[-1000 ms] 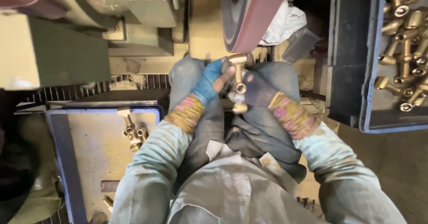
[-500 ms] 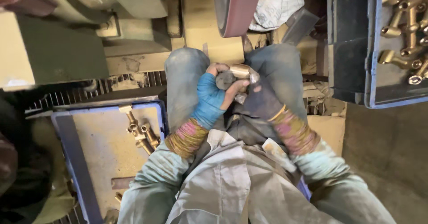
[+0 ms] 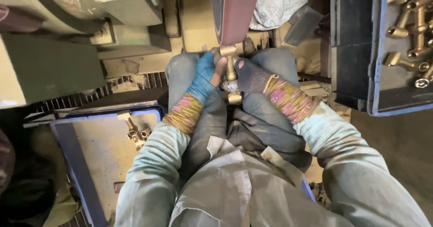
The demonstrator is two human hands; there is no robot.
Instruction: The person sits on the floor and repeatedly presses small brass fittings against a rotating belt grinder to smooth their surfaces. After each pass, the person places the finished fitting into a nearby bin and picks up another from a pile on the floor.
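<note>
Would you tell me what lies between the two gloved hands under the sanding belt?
In the head view, a brass fitting sits between the left hand and right hand, both holding it, its top end against the reddish sanding belt.

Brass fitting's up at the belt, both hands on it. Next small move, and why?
Probably turn the brass fitting slightly against the sanding belt. Its top end sits at the belt's lower edge, gripped by the left hand and right hand, so only one face meets it.
</note>
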